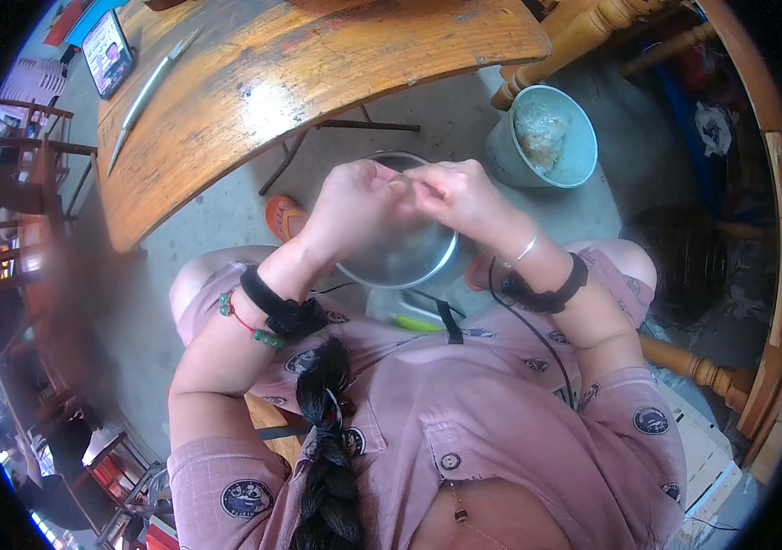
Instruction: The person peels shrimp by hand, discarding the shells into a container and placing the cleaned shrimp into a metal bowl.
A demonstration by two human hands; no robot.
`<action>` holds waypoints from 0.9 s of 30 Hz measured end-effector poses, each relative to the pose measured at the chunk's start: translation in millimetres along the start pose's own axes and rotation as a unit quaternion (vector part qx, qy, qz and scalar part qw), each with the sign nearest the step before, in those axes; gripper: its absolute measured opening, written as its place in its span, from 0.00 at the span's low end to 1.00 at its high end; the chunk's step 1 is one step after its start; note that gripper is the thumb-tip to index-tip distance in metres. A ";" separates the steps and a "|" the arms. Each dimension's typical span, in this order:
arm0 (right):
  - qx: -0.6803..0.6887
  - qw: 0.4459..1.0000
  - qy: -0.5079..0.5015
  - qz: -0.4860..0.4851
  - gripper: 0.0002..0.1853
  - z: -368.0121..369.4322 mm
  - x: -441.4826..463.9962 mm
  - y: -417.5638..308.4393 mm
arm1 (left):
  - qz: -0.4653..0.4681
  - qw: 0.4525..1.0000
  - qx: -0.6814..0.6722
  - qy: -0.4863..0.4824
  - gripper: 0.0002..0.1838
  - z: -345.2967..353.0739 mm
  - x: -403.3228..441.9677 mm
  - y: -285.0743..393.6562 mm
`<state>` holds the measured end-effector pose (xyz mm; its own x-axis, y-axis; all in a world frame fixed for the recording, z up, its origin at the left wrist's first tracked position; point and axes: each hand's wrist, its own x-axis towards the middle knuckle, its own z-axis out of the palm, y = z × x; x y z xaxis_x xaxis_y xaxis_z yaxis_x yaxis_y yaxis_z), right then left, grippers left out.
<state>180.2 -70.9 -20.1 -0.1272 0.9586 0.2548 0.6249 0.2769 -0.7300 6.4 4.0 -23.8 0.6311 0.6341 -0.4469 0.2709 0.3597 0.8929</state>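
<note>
A wooden bench point(336, 73) is set at 11 o'clock from the hands, and a metal bowl point(423, 266) is placed directly beneath them. At 2 o'clock a pale bucket point(580, 151) is seen, with a clear bag point(539, 133) inside. The left hand point(363, 206) and right hand point(464, 197) are held together over the bowl. On the bench, toward 10 o'clock, a slim tool point(148, 99) and a phone point(109, 53) are laid untouched. A small piece point(405, 180), too blurred to identify, appears pinched by both hands' fingers; its handling seems unfinished, while what is done or left cannot be told.
</note>
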 end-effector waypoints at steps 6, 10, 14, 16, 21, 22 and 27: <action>0.052 0.997 0.030 0.040 0.06 1.8 0.9 2.9 | -0.007 1.000 0.011 -0.007 0.09 0.5 -3.2 3.9; 0.107 0.988 0.023 0.107 0.06 0.7 0.2 2.2 | -0.005 1.000 0.011 -0.007 0.09 -0.6 -2.3 1.9; 0.126 0.984 0.018 0.125 0.06 -0.5 -0.8 3.9 | -0.013 1.000 -0.005 -0.010 0.10 0.0 -3.1 2.6; 0.162 0.975 0.008 0.150 0.05 -1.1 -1.5 3.9 | -0.018 1.000 -0.009 -0.011 0.10 0.5 -3.9 3.8; 0.213 0.961 0.015 0.176 0.06 1.3 -3.0 8.1 | -0.016 1.000 0.011 -0.015 0.10 0.6 -3.4 3.8; 0.217 0.958 0.016 0.189 0.06 1.5 -3.1 9.1 | -0.007 1.000 0.010 -0.019 0.10 0.9 -2.9 2.9; 0.232 0.954 0.027 0.189 0.07 3.4 -2.5 11.5 | 0.013 0.999 0.029 -0.011 0.10 0.6 -2.0 3.3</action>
<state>185.0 -69.9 -31.3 0.0870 0.9945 -0.0583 0.2087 -0.0754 -0.9751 6.5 3.5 -19.9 0.6539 0.6274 -0.4228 0.2949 0.3032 0.9061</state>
